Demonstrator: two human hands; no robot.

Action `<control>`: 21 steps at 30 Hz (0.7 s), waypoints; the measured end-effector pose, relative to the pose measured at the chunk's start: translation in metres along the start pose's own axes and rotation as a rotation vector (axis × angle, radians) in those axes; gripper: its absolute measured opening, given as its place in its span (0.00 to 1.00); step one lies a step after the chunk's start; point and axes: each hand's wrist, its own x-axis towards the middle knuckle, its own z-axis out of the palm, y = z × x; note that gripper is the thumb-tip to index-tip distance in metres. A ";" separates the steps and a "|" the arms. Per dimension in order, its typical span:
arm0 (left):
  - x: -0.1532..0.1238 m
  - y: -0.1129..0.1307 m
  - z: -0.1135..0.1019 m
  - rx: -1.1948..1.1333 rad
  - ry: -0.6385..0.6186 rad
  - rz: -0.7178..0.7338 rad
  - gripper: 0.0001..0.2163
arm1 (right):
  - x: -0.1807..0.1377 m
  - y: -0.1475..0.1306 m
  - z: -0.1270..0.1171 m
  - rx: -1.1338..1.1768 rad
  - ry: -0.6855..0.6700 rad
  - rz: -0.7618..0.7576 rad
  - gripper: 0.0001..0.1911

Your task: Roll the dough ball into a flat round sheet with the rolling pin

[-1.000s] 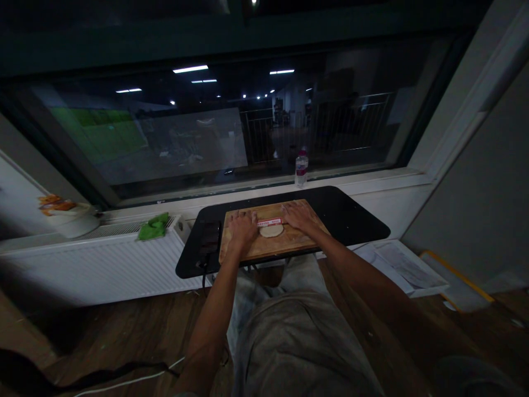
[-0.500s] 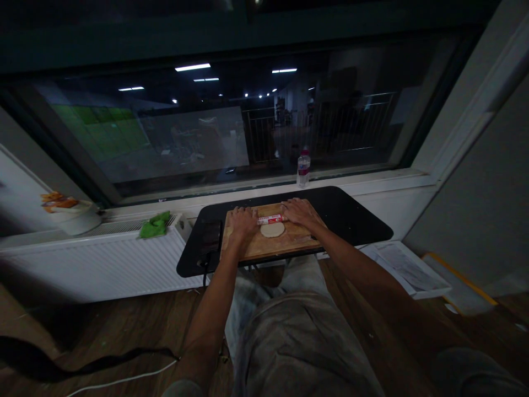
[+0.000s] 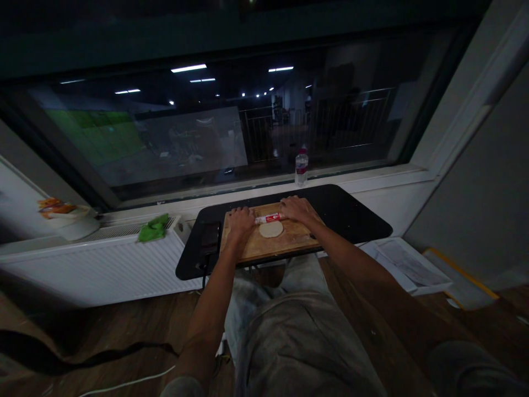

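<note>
On the wooden cutting board [image 3: 252,249] lies a flat, pale, roundish piece of dough [image 3: 271,230]. Just beyond its far edge is a short rolling pin [image 3: 268,218] with a red and white label, lying crosswise. My left hand [image 3: 241,221] rests on the pin's left end, its fingers bent over it. At the right end, my right hand [image 3: 296,208] is curled over in the same way. Both ends of the pin are hidden under my hands.
The board sits on a black table [image 3: 351,220] against the windowsill. A dark phone-like object [image 3: 210,237] lies left of the board. A bottle [image 3: 301,168] stands on the sill. A green cloth [image 3: 154,227] and a white pot [image 3: 71,221] sit on the radiator [image 3: 103,270].
The rolling pin has turned a little, as its label shows a different side. Both hands have shifted only slightly with it. The dough looks the same, and the camera view has moved a bit.
</note>
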 end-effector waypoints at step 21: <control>0.023 -0.007 0.003 -0.091 -0.027 -0.129 0.26 | 0.010 -0.008 -0.010 0.089 -0.018 0.142 0.25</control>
